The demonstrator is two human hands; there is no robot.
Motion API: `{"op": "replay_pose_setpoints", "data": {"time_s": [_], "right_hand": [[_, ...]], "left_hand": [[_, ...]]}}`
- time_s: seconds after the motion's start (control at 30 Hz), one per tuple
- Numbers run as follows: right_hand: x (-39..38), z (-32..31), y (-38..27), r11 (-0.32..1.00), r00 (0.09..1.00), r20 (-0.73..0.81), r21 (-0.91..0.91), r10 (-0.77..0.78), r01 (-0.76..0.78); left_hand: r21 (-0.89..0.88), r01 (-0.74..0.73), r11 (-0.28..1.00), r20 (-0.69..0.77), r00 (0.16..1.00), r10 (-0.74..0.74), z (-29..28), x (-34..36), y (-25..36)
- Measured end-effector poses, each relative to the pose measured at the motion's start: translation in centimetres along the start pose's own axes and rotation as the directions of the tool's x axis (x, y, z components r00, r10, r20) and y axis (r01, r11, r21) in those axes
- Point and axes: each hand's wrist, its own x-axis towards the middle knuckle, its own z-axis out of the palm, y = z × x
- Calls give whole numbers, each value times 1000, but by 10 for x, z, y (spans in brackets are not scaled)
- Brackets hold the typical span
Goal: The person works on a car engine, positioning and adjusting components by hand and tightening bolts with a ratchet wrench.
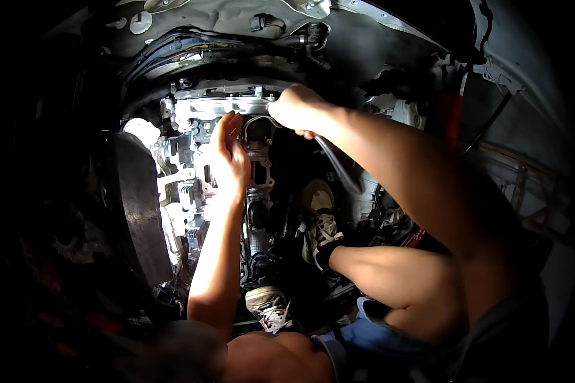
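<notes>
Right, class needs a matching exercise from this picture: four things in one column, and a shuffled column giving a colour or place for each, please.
Column one
1. left hand
2. right hand
3. shorts
4. curved panel

Column two
A. blue, near the lower edge of the picture
B. dark, to the left of the brightly lit engine parts
C. at the right end of the silvery metal bar
D. fingers pointing toward the top of the picture, just below the bar as seen here

Right pairs: 1-D, 2-C, 3-A, 4-B
</notes>
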Motion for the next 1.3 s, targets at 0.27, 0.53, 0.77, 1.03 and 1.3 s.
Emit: {"op": "replay_pose_setpoints", "data": {"time_s": [0.27, 0.53, 0.77, 1.03, 1.3], "right_hand": [[13, 0, 3, 318, 838, 281, -831, -468, 456], [3, 5, 15, 814, 972, 142, 532, 188, -235], [8, 10, 11, 833, 978, 129, 514, 162, -206], [2, 6, 9, 427, 766, 113, -775, -633, 467], [10, 17, 15, 864, 987, 29, 480, 156, -151]], "left_hand": [[719, -114, 686, 77, 993, 84, -16, -32, 35], [658, -298, 691, 204, 954, 218, 21, -6, 49], [678, -366, 637, 265, 931, 252, 34, 11, 32], [690, -477, 544, 403, 878, 259, 37, 15, 18], [629, -465, 624, 296, 884, 360, 39, 14, 18]]}}
